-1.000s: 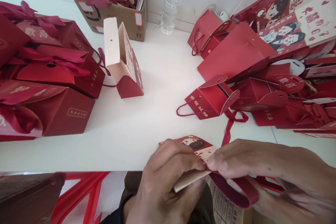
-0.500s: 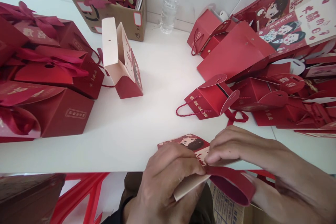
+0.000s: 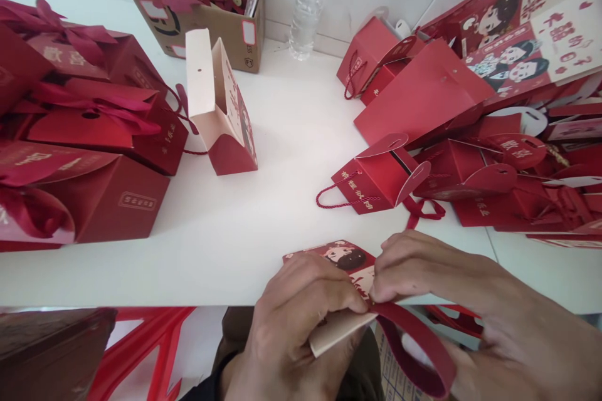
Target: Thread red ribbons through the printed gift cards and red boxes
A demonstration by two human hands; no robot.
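Observation:
At the table's front edge, my left hand [image 3: 301, 319] is closed around a red and cream gift box [image 3: 345, 255] with a cartoon face on its side. A cream flap of the box sticks out below my left fingers. My right hand [image 3: 423, 269] has its fingers closed at the box's top edge, where a dark red strap [image 3: 430, 341] meets it. The strap bends in a loop to the right, under my right hand, and its far end lies near my right thumb. My right fingers hide exactly how strap and box join.
A cream and red box [image 3: 221, 113] stands upright on the white table [image 3: 282, 200]. Red boxes with bows [image 3: 113, 194] are stacked left. A small red box with cord [image 3: 369, 182] stands right, before a heap of red cartons [image 3: 423, 94]. Behind are a cardboard box [image 3: 211, 34] and clear bottle [image 3: 306, 6].
The strap's loop has opened and swung slightly downward, showing its edge more. My right hand has shifted a little; my left hand keeps its hold on the box.

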